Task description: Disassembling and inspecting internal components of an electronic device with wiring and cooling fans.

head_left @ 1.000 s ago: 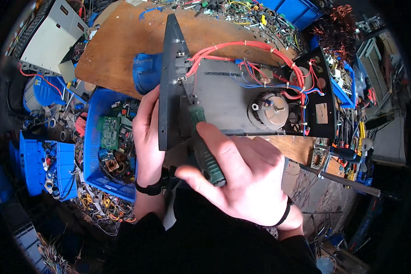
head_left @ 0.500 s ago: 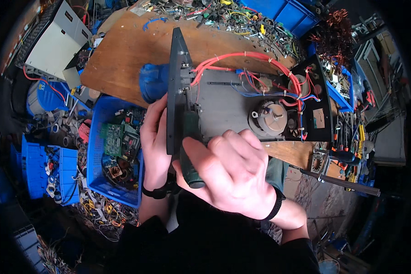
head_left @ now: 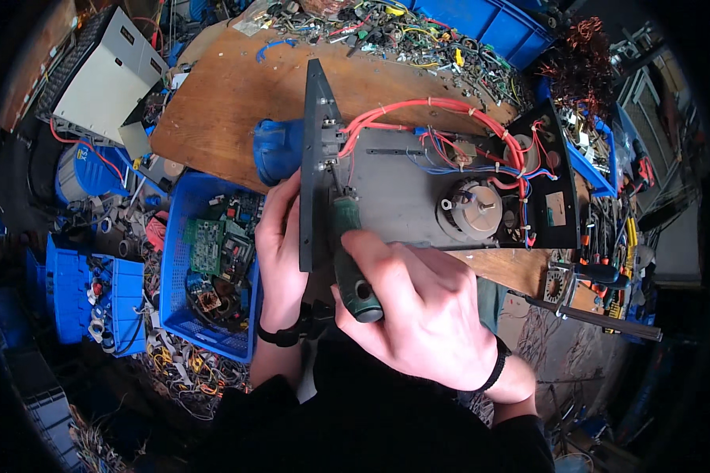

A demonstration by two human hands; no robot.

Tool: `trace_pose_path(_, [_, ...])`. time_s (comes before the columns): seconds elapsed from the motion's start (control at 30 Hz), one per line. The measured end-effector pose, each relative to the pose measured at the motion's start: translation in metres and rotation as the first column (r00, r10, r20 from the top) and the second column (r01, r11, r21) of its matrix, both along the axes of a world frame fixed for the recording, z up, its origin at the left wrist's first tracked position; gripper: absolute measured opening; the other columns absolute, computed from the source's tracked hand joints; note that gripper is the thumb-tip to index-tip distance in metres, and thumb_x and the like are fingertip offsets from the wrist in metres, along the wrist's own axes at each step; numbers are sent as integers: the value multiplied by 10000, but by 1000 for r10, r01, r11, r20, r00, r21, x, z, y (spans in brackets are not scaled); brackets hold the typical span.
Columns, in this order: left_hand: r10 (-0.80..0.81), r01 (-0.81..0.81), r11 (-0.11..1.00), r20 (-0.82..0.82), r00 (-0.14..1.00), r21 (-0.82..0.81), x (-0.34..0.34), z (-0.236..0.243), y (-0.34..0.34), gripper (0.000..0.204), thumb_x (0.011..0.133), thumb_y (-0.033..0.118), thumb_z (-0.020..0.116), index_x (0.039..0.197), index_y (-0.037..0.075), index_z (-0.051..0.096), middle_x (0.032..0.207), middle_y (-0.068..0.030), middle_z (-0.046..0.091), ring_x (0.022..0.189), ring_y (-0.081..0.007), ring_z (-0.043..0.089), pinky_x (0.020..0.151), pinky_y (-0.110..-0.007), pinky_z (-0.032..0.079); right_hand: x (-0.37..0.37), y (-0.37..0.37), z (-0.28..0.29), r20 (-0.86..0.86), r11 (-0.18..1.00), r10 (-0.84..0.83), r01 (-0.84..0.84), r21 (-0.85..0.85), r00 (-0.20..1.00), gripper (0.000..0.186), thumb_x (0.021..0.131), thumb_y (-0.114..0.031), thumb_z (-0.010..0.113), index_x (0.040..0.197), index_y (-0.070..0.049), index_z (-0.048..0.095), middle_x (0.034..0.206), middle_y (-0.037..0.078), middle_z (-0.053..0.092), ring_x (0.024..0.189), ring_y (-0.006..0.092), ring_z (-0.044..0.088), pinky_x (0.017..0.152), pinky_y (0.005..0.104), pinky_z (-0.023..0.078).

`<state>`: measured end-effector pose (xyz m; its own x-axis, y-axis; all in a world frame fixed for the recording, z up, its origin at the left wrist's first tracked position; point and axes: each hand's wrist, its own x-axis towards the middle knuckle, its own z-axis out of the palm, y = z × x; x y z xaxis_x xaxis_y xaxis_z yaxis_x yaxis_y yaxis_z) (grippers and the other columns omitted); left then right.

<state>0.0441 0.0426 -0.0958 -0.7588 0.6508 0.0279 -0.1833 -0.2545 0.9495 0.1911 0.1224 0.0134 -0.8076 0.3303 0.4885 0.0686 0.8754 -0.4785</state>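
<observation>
A dark metal chassis point(head_left: 402, 189) stands open over the wooden bench, with an upright black panel point(head_left: 314, 173) at its left. Inside are looped red cables point(head_left: 450, 106), thinner blue and red wires, and a round motor-like part point(head_left: 477, 211). My left hand point(head_left: 280, 256) is closed on the outer side of the left panel, its fingertips partly hidden behind it. Wrapped in my right hand point(head_left: 430, 315) is a screwdriver point(head_left: 351, 264) with a dark green handle. Its shaft points away from me, toward terminals point(head_left: 328, 146) on the panel's inner face; whether the tip touches a screw cannot be made out.
Behind the chassis on the wooden bench point(head_left: 213, 102) sits a blue round object point(head_left: 278, 150). A blue basket point(head_left: 166, 284) of circuit boards stands left. Wire scraps point(head_left: 418, 39) line the far edge. Hand tools point(head_left: 607, 252) lie at right, near a blue bin point(head_left: 596, 169).
The screwdriver's handle end has swung a little to the right, and my right hand has shifted right with it. My left hand keeps its hold. The whole view has drifted slightly.
</observation>
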Motion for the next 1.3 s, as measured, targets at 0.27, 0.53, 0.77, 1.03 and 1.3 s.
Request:
trace_pose_path(0.27, [-20, 20, 1000, 50, 999, -3, 4, 3, -6, 288, 1135, 262, 414, 1272, 90, 600, 1085, -5, 660, 940, -112, 639, 825, -293, 544, 0, -3, 8, 43, 998, 9, -12, 67, 999, 513, 806, -386, 872, 1170, -72, 693, 779, 39, 565, 623, 234, 548, 566, 379, 457])
trace_pose_path(0.53, [-55, 54, 998, 13, 998, 42, -3, -8, -13, 422, 1125, 138, 502, 1517, -18, 477, 1377, -127, 637, 1240, -179, 620, 1055, -323, 501, 4, -3, 5, -89, 989, -54, 66, 135, 995, 466, 783, -252, 859, 1169, -68, 676, 925, 83, 589, 709, 269, 579, 614, 393, 480])
trace_pose_path(0.77, [-52, 46, 998, 135, 989, 46, 4, 11, 0, 333, 1119, 195, 489, 1402, 29, 542, 1220, -53, 647, 1100, -138, 636, 950, -312, 537, 5, -8, -3, -52, 999, -27, 29, 38, 998, 424, 823, -249, 837, 1174, -86, 664, 1174, 147, 620, 832, 258, 643, 624, 353, 554])
trace_pose_path(1.03, [89, -89, 996, -51, 995, 5, 19, -15, -30, 357, 1127, 197, 528, 1427, 5, 508, 1263, -76, 644, 1157, -135, 600, 1015, -305, 481, -3, 1, -26, -323, 999, 16, -3, 40, 946, 533, 813, -126, 846, 1235, -1, 546, 1210, 187, 639, 871, 300, 663, 687, 381, 557])
trace_pose_path(1.3, [-31, 29, 999, 155, 987, 14, 55, -26, -67, 164, 1067, 42, 525, 1231, 36, 530, 1055, -32, 614, 960, -89, 590, 883, -251, 475, -2, -4, -17, -248, 998, -11, 26, 57, 969, 351, 820, -177, 807, 1108, -54, 648, 1162, 154, 643, 773, 271, 633, 678, 393, 531])
